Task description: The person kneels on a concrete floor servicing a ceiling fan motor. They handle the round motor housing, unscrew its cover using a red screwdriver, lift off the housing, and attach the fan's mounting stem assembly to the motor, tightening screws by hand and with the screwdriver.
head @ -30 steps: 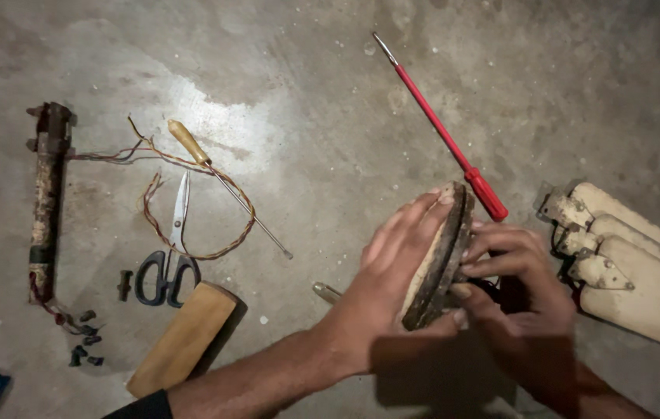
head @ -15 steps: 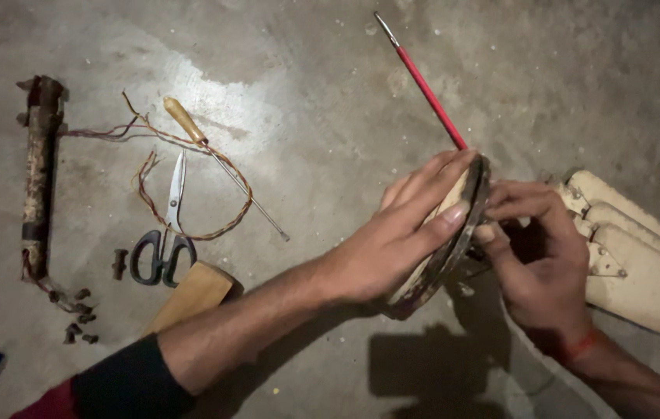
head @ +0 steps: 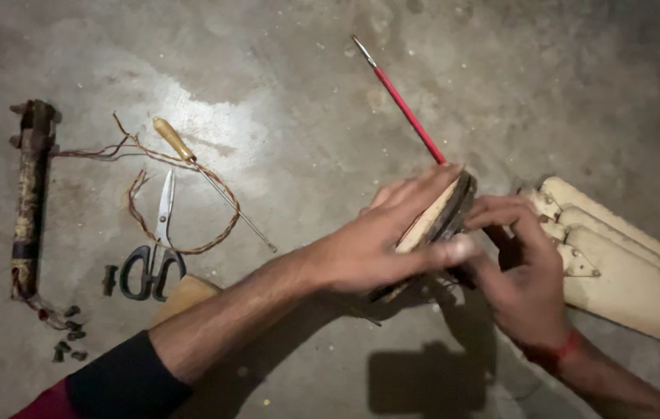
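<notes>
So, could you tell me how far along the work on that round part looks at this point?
Done: the cream fan blades lie stacked on the floor, apart from the disc, and small dark screws sit loose near the rusty rod. In hand: the left hand and right hand hold the round disc-shaped part on edge. Left: the red screwdriver, scissors and wooden-handled screwdriver lie untouched; what remains is unclear.
</notes>
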